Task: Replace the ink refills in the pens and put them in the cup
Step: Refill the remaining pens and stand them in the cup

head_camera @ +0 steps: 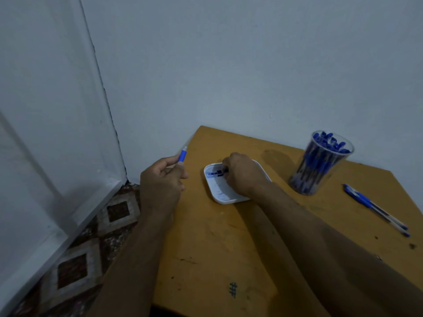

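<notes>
Head view: counter (229, 248) at 5 o'clock, cup (320, 163) of pens at 3, white tray (217, 191) at centre, two pens (375, 209) at 4. Left hand (160, 179) at 9, grip pinching pen barrel (183, 154). Right hand (242, 172) in tray, grip curled on small dark part (225, 171).

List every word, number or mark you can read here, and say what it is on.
"#"-like ink scribble: on the table, near edge; a doodle, not a clear character.
Tray: blue print inside, too blurred to read.
Pens and cup: no legible text.
</notes>
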